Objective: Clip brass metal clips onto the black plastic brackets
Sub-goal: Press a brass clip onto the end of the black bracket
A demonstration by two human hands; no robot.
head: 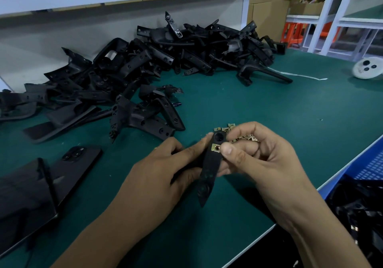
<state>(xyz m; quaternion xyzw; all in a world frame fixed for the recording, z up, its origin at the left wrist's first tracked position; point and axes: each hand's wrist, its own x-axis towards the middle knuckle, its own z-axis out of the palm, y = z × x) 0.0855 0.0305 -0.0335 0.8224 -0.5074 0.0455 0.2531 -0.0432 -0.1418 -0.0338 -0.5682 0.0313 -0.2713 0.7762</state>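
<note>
While my left hand (pixel 157 176) curls round the lower part of a black plastic bracket (pixel 209 170), holding it tilted above the near part of the desk (pixel 269 110), my right hand (pixel 259 155) pinches a brass clip (pixel 216 147) against the bracket's upper end, thumb on top of it. That clip sits on the bracket just below a round socket moulded into the tip. More brass clips (pixel 246 138) lie loose in a small heap on the green mat right behind my right fingers, partly hidden by them.

Along the far edge of the desk sprawls a big pile of black brackets (pixel 157 60), running from the far left corner toward the right, with a few stragglers spilling toward the middle. At the left edge a phone (pixel 76 164) lies face down, touching a dark flat panel (pixel 22 197) at the near left corner. Near the far right corner rests a white round part (pixel 367 68) with dark holes. Off the right edge stands a blue crate (pixel 369 164) holding more black parts.
</note>
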